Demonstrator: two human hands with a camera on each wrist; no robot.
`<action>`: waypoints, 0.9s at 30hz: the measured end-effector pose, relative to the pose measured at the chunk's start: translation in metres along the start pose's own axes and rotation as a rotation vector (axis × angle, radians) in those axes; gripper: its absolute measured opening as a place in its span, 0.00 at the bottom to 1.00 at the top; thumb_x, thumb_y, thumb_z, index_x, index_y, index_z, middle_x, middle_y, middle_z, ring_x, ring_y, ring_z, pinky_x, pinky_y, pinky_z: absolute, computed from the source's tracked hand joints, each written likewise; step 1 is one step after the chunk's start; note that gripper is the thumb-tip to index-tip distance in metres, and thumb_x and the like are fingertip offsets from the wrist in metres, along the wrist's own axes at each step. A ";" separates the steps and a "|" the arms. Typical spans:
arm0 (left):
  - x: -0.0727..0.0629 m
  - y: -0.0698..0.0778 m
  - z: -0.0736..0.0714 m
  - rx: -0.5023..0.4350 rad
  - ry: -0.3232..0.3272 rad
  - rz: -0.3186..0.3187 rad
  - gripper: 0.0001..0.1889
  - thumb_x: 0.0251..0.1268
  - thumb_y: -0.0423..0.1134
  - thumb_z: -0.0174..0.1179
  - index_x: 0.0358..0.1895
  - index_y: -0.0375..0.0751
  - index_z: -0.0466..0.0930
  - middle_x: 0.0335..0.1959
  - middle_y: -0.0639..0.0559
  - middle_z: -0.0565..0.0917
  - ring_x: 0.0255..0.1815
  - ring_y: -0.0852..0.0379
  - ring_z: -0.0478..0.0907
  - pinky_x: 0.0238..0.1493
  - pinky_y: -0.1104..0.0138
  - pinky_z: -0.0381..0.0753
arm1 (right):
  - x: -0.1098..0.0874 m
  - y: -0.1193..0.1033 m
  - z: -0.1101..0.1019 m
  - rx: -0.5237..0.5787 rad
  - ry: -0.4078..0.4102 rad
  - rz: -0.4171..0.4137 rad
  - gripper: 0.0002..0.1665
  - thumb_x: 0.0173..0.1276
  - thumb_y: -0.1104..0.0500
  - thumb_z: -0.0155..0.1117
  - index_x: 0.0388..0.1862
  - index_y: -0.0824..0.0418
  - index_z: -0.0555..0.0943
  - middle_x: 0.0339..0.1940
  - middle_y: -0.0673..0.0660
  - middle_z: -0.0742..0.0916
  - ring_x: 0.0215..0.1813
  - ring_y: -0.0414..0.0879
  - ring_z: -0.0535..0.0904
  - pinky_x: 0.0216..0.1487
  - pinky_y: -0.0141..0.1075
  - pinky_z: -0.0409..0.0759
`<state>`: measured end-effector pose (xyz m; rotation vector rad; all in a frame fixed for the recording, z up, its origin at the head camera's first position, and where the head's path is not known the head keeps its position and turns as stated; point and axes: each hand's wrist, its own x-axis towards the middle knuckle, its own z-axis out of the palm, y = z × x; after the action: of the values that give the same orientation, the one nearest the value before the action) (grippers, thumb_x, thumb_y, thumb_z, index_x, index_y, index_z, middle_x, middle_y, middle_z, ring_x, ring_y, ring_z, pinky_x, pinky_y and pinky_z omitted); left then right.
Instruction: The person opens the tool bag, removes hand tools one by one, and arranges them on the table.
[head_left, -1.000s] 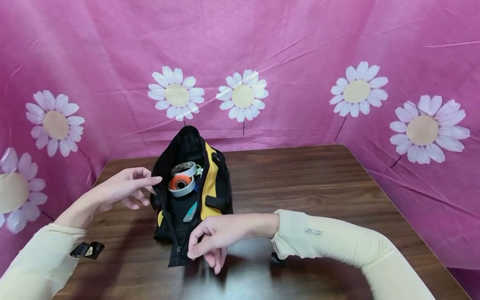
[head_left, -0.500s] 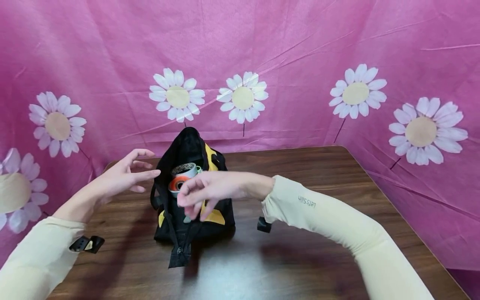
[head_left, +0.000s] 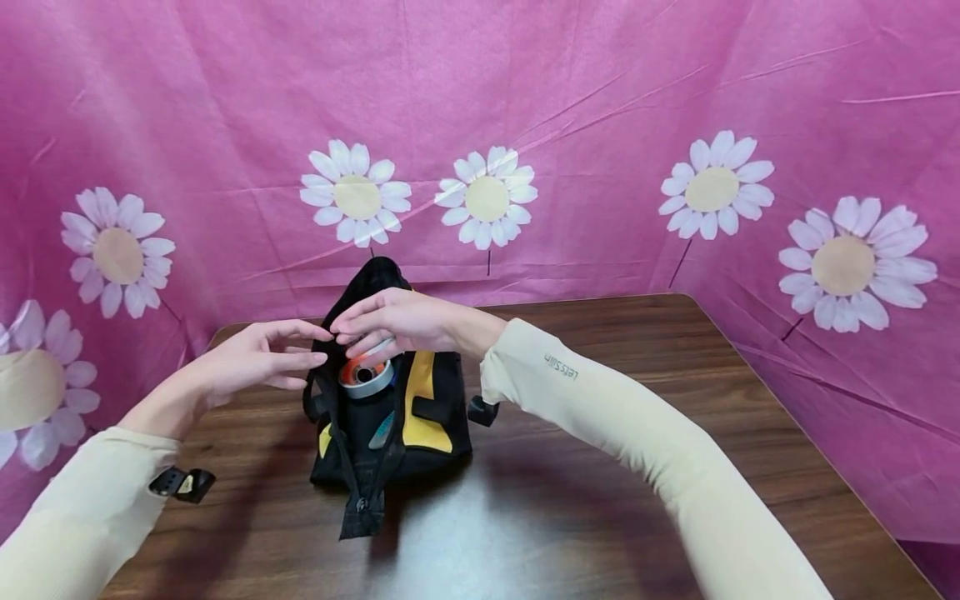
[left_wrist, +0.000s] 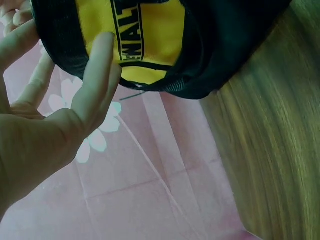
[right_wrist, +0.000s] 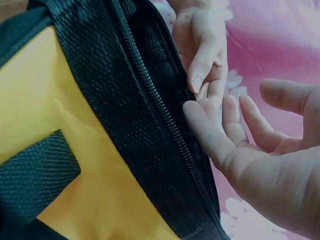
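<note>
An unzipped black and yellow tool bag (head_left: 427, 400) stands on the wooden table. Inside its mouth lie a tape roll with an orange core (head_left: 366, 385), another roll mostly covered by my right hand, and a teal and grey handle (head_left: 382, 432). My left hand (head_left: 251, 362) is at the bag's left rim, fingers extended; in the left wrist view its fingertips overlap the yellow side panel (left_wrist: 160, 35). Over the mouth, my right hand (head_left: 408, 321) reaches across with loosely bent fingers, its fingertips close to the left hand's. The right wrist view shows the zipper teeth (right_wrist: 150, 85) beside them.
The brown table (head_left: 600, 375) extends right of the bag. A pink cloth with daisies (head_left: 585, 125) hangs behind and on both sides. The bag's zipper end tab (head_left: 363, 517) sticks out toward the front. Black wrist cameras hang under both sleeves.
My right hand has left the zipper tab at the front and moved up and back over the bag's mouth toward my left hand. The left hand has shifted only slightly at the rim.
</note>
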<state>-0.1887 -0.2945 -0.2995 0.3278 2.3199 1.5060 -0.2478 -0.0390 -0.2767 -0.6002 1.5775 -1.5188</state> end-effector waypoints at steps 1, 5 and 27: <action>0.001 -0.001 -0.001 -0.009 0.000 -0.003 0.27 0.72 0.37 0.64 0.68 0.30 0.69 0.67 0.28 0.71 0.53 0.57 0.82 0.48 0.51 0.84 | 0.003 -0.001 0.000 0.004 0.016 0.004 0.22 0.80 0.63 0.54 0.68 0.71 0.73 0.67 0.68 0.78 0.61 0.58 0.81 0.58 0.50 0.80; 0.004 -0.002 -0.006 -0.031 -0.014 -0.023 0.26 0.72 0.34 0.63 0.68 0.28 0.70 0.68 0.28 0.69 0.54 0.53 0.82 0.47 0.50 0.84 | 0.013 -0.001 -0.001 0.013 0.085 0.028 0.19 0.80 0.63 0.55 0.65 0.69 0.77 0.64 0.65 0.81 0.57 0.56 0.83 0.60 0.53 0.78; 0.015 0.001 -0.010 0.114 -0.011 -0.079 0.35 0.67 0.27 0.60 0.74 0.29 0.55 0.58 0.28 0.71 0.30 0.45 0.84 0.34 0.52 0.87 | 0.032 0.039 -0.017 -0.068 0.232 0.173 0.29 0.75 0.58 0.63 0.72 0.62 0.68 0.67 0.59 0.77 0.69 0.64 0.72 0.54 0.62 0.79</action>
<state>-0.2066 -0.2962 -0.2975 0.2699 2.3864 1.3351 -0.2699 -0.0495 -0.3240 -0.3229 1.8125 -1.4491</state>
